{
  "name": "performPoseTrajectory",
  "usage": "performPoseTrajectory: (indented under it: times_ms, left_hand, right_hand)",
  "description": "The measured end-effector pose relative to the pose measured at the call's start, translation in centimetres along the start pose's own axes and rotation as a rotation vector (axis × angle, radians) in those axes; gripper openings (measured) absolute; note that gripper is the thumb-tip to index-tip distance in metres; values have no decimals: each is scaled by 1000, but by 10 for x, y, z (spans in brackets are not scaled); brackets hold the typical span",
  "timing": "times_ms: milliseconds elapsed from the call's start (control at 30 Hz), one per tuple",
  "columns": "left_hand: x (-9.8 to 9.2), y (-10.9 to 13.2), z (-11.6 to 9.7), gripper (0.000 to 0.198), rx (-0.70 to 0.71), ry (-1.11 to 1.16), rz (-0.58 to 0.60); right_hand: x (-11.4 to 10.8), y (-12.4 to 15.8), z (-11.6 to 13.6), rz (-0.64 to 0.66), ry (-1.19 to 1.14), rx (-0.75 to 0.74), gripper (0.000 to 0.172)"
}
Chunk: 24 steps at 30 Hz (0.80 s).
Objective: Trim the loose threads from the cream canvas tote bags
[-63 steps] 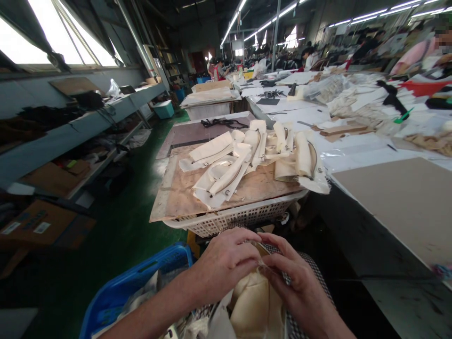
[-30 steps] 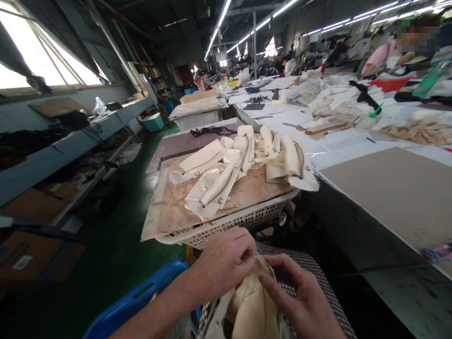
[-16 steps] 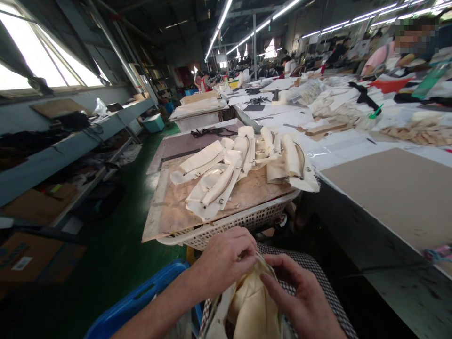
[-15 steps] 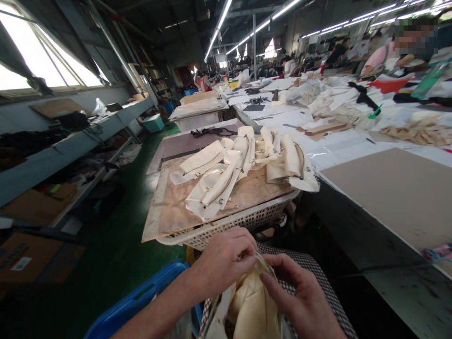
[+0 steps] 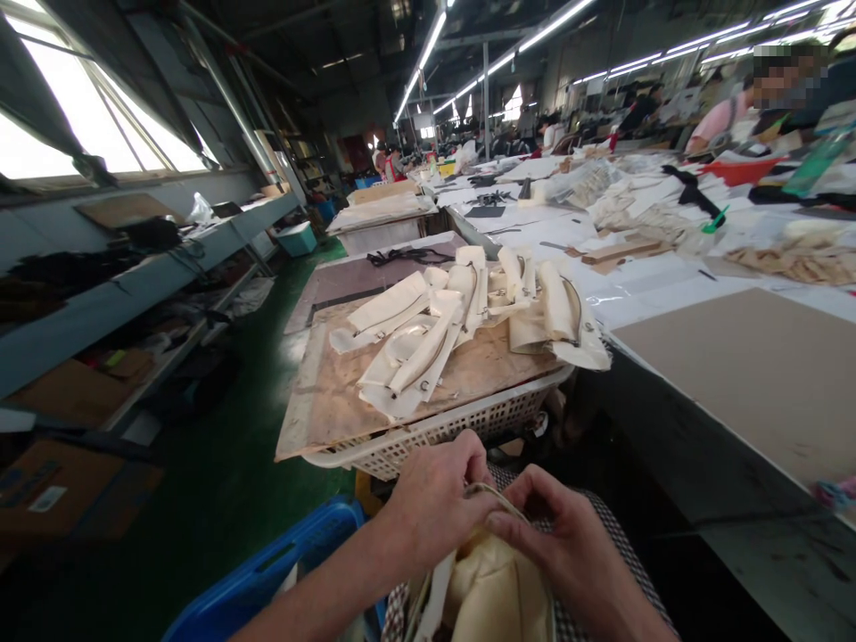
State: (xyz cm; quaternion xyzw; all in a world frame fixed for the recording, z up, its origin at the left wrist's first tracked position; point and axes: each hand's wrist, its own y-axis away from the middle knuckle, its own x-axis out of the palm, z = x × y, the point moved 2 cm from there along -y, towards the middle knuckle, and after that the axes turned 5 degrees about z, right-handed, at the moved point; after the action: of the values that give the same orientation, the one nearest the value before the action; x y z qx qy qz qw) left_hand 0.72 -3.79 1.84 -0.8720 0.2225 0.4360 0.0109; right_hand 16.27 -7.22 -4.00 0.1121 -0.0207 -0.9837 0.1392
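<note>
A cream piece of bag-like sewn work [image 5: 498, 584] lies across my lap on a checked cloth [image 5: 619, 526]. Along its upper edge runs a thin, cord-like rim. My left hand [image 5: 441, 495] pinches that edge from the left, its fingers curled inward. From the right, my right hand [image 5: 558, 526] grips the same edge between thumb and bent fingers. The thumbs nearly meet over the cream material. My hands hide part of the rim. Beyond them, several similar cream pieces with dark zip-like lines [image 5: 428, 343] lie on a worn brown board [image 5: 321, 392].
The board rests on a white perforated basket [image 5: 394, 459]. At my left is a blue plastic crate [image 5: 267, 553]. The long worktable [image 5: 728, 357] on the right carries a grey-brown sheet, scraps and a green bottle [image 5: 819, 165]. A person in pink [image 5: 719, 120] is at the far right.
Both hands have drawn closer together on the edge. My right thumb has moved up onto the rim, and the right fingers have curled in. The view has shifted slightly.
</note>
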Motion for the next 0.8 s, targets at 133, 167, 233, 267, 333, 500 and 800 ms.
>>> performPoseTrajectory:
  times_ms: [133, 167, 233, 267, 333, 500, 800]
  left_hand:
    - [-9, -1, 0, 8, -47, 71, 95]
    - [-12, 2, -1, 6, -45, 122, 140]
    - [-17, 11, -3, 15, -30, 231, 200]
    - [-19, 18, -5, 25, -24, 262, 207]
    - [-18, 34, -9, 54, -34, 242, 184]
    - [-6, 66, -2, 92, -174, 80, 160]
    - [-20, 83, 23, 56, -333, 300, 126]
  right_hand:
    - [-7, -12, 13, 152, 201, 40, 13]
    - [-8, -14, 16, 164, 280, 36, 10]
    - [-8, -16, 20, 166, 414, 21, 10]
    - [-7, -17, 20, 156, 447, 11, 12]
    - [-5, -17, 18, 151, 446, -11, 14]
    - [0, -14, 12, 168, 386, -75, 17]
    - [-5, -13, 6, 143, 310, -159, 24]
